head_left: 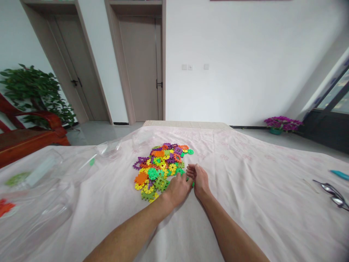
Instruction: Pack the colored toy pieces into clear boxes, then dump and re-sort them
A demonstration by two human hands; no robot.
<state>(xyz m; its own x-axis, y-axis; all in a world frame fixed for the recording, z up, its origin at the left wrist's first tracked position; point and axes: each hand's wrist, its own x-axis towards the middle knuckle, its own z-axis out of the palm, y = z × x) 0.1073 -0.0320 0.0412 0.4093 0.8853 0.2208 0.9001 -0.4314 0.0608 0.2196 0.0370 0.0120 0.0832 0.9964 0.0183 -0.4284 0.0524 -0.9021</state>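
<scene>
A heap of colourful plastic snowflake building pieces (163, 163), in green, yellow, orange and purple, lies on the pink-white cloth (245, 203). My left hand (178, 187) is at the heap's near right edge, back upward, fingers curled in. Facing it, my right hand (200, 180) stands on its side, cupped, its fingers bent and pressed together. Their fingertips meet or nearly touch. A bit of a green piece (193, 184) shows between the hands; whether either hand grips it is hidden.
Clear plastic containers stand to the left, one with an orange-red piece (5, 207) and another with a green piece (17, 179). Eyeglasses (334, 194) and a blue object (339, 175) lie far right. A wooden chair (32, 133) stands beyond the left edge.
</scene>
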